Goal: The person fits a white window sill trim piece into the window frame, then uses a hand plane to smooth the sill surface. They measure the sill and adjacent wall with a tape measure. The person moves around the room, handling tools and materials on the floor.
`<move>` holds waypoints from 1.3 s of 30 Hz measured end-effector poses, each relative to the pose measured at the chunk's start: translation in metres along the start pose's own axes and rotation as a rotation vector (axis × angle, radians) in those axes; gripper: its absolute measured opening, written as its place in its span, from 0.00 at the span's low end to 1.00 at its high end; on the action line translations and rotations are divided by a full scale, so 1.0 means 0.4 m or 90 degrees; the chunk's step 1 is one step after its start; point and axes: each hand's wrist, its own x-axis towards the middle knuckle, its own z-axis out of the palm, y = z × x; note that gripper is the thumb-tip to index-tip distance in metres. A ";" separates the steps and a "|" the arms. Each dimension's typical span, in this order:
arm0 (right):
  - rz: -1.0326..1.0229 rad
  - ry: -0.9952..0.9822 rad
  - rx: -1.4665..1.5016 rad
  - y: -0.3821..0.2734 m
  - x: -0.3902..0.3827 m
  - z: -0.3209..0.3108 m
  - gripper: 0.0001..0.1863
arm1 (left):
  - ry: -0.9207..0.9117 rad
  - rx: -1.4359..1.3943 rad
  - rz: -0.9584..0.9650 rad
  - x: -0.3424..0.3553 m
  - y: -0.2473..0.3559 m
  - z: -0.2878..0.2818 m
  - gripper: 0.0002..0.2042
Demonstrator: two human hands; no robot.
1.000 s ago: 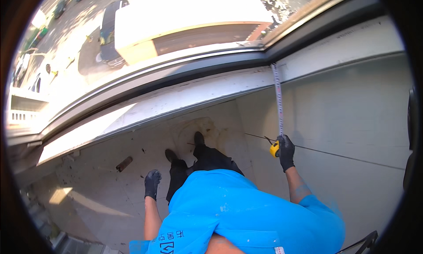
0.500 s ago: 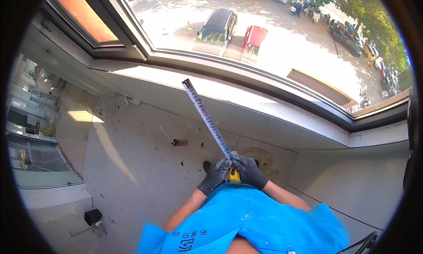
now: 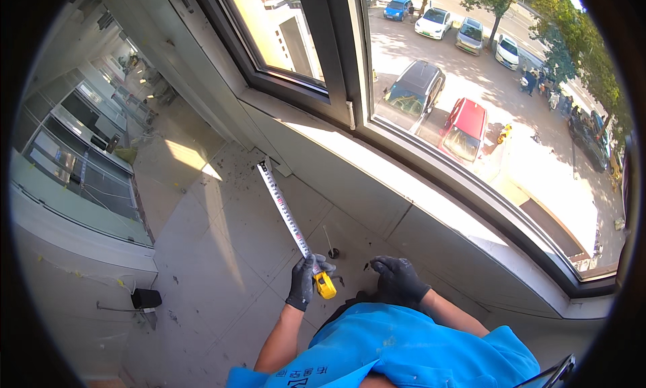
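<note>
My left hand (image 3: pixel 301 284), in a dark grey work glove, is closed on a yellow tape measure (image 3: pixel 326 286). Its white blade (image 3: pixel 286 213) sticks out ahead and to the left, over the tiled floor, with the free end near the corner below the window wall. To the right, apart from the tape, is my gloved right hand (image 3: pixel 402 281). Its fingers are loosely bent and nothing shows in them. Pale dust marks both gloves.
A dark-framed window (image 3: pixel 367 129) with a pale sill (image 3: pixel 404 169) runs along the front and right. On the floor (image 3: pixel 222 267) stands a small dark cylinder (image 3: pixel 334 253) with a thin stick. At left is a black box-like object (image 3: pixel 146 298) with a rod.
My right hand has let go of the tape measure and moved right. My left hand now holds it alone, farther left. The view has turned left, and the blade now points at the floor corner.
</note>
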 end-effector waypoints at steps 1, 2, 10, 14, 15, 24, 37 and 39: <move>0.024 0.035 -0.006 0.015 0.034 -0.017 0.16 | 0.024 0.004 -0.010 0.012 0.031 -0.053 0.18; 0.051 0.072 -0.012 0.024 0.077 -0.029 0.16 | 0.047 0.008 -0.021 0.034 0.070 -0.108 0.17; -0.125 0.149 -0.315 0.000 0.529 -0.147 0.16 | 0.224 0.297 0.074 0.388 0.415 -0.506 0.11; -0.069 0.199 -0.359 0.057 0.678 -0.112 0.16 | 0.186 0.399 0.079 0.603 0.627 -0.595 0.13; -0.024 0.220 -0.385 0.090 0.689 -0.096 0.15 | 0.175 0.423 0.069 0.655 0.680 -0.610 0.14; 0.031 0.259 -0.524 0.119 0.660 -0.078 0.15 | 0.085 0.473 0.055 1.009 0.923 -0.738 0.11; 0.106 0.268 -0.536 0.119 0.653 -0.073 0.17 | 0.169 0.758 0.064 1.096 0.938 -0.739 0.18; 0.109 0.267 -0.523 0.117 0.653 -0.076 0.18 | 0.168 0.841 0.090 1.101 0.927 -0.749 0.19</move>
